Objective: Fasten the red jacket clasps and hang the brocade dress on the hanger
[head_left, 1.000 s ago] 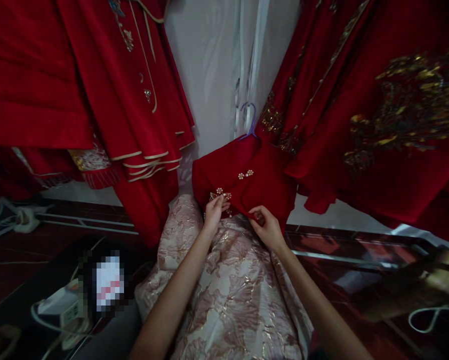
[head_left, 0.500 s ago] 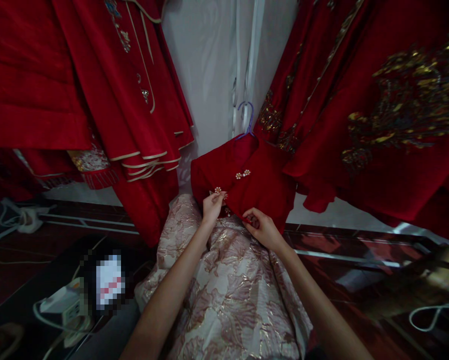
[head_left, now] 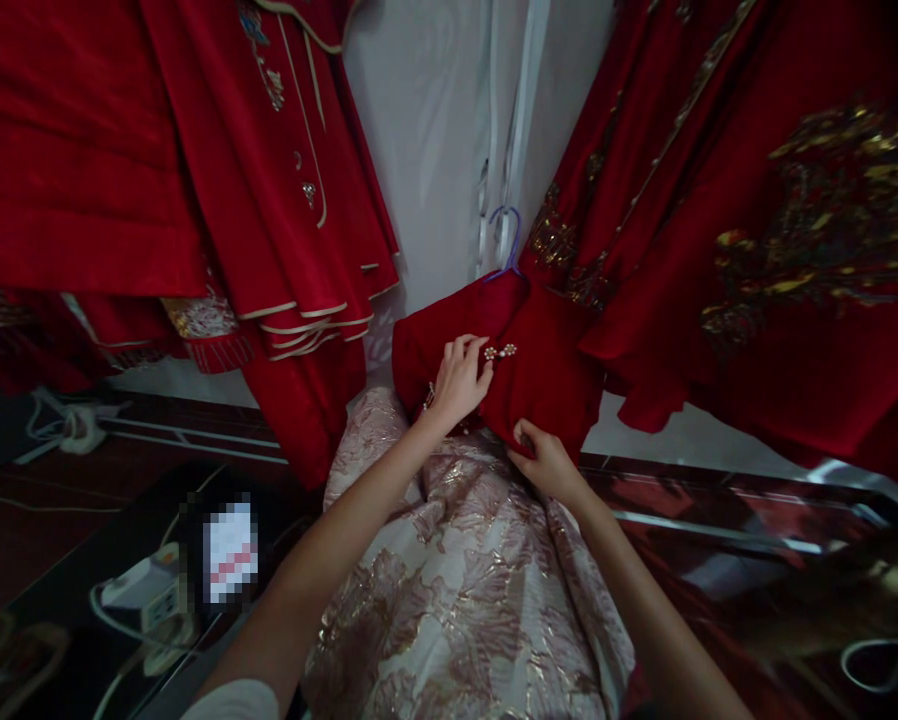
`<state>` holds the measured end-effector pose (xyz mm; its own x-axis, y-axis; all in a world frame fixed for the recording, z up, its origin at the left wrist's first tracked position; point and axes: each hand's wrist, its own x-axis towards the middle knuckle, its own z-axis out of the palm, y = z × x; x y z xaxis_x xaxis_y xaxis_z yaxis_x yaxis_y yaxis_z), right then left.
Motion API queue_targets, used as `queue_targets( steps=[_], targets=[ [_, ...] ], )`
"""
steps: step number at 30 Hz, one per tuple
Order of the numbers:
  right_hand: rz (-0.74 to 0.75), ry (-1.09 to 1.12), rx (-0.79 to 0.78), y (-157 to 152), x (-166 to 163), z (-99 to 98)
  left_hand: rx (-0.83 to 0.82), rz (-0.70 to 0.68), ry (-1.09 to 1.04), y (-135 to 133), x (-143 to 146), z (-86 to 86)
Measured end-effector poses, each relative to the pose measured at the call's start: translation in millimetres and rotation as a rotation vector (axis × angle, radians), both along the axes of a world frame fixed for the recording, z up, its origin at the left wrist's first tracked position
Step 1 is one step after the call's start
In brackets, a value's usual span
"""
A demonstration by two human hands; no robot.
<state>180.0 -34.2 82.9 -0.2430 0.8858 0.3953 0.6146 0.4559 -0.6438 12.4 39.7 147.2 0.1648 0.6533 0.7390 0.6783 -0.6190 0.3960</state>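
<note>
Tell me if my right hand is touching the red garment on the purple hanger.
Touching. The head view shows the right hand pinching the red garment by its lower front edge, between thumb and curled fingers.

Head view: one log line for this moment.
left hand: over red garment, near beaded clasp | right hand: at garment's lower edge

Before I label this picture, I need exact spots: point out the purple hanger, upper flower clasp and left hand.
Purple hanger [head_left: 516,244], head view: stem of its hook.
Upper flower clasp [head_left: 501,352], head view: middle, between its flowers.
Left hand [head_left: 461,383], head view: back of it.
</note>
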Motion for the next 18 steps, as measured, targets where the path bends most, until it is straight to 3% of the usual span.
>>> queue_targets(
  steps=[4, 10, 14, 18],
  targets=[
    [-0.015, 0.0, -0.001, -0.9, 0.1, 0.9, 0.038, 0.092, 0.295, 0.3, 5.5, 5.4],
    [0.007, 0.01, 0.005, -0.9, 1.4, 3.4, 0.044, 0.192, 0.339, 15.4, 6.4, 16.9],
    [0.009, 0.015, 0.011, -0.9, 4.0, 5.6, 0.072, 0.156, 0.33, 21.0, 1.7, 19.1],
    [0.024, 0.001, -0.006, -3.7, 8.1, 9.9, 0.072, -0.029, 0.246, 15.2, -5.7, 6.1]
  ],
)
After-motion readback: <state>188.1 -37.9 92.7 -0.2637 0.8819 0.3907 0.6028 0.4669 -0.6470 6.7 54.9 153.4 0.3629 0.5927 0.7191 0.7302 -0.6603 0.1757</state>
